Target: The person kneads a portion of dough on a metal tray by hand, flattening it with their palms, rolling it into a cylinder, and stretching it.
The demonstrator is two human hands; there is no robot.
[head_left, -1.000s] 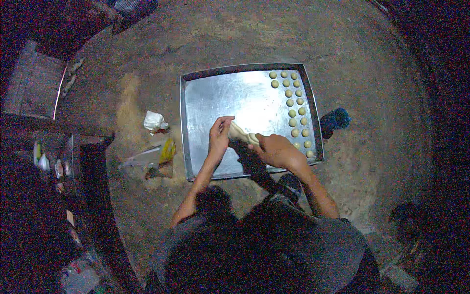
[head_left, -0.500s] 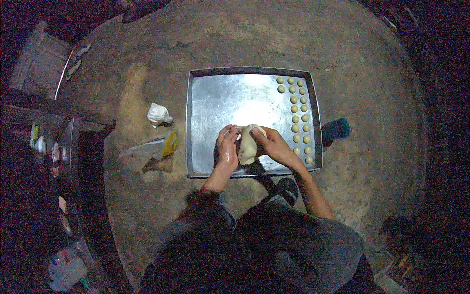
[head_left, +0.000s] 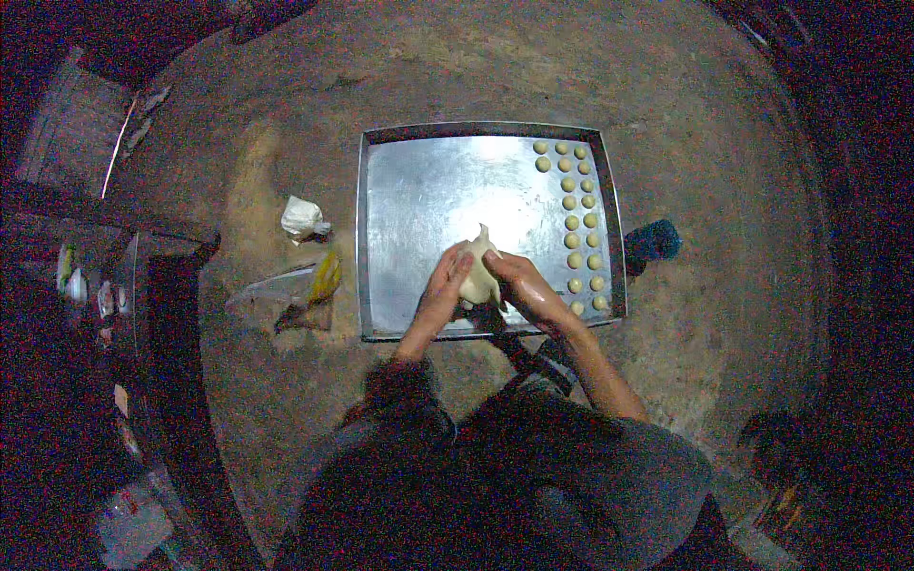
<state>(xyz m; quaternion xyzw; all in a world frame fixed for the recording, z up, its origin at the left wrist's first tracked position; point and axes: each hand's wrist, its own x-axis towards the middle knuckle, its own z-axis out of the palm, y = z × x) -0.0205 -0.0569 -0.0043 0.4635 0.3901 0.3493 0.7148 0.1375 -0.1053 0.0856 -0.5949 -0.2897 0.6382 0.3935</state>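
A lump of pale dough [head_left: 483,277] is held between my two hands over the front middle of a shallow metal tray [head_left: 419,190]. My left hand [head_left: 447,284] is closed against the dough's left side. On its right side my right hand [head_left: 522,285] grips it, the thumb pressing near the top. A thin tip of dough sticks up between the hands. Small round dough balls [head_left: 568,203] stand in rows along the tray's right side, several in each row.
Left of the tray on the concrete floor lie a white bundle [head_left: 303,218] and a clear plastic bag with a yellow part [head_left: 325,277]. A dark blue cylindrical container [head_left: 655,241] stands beyond the tray's right wall. Dark furniture [head_left: 171,247] borders the left.
The dough has changed shape, from folded and hanging down to bunched with a tip pointing up. My hands have come closer together around it. The view has shifted slightly.
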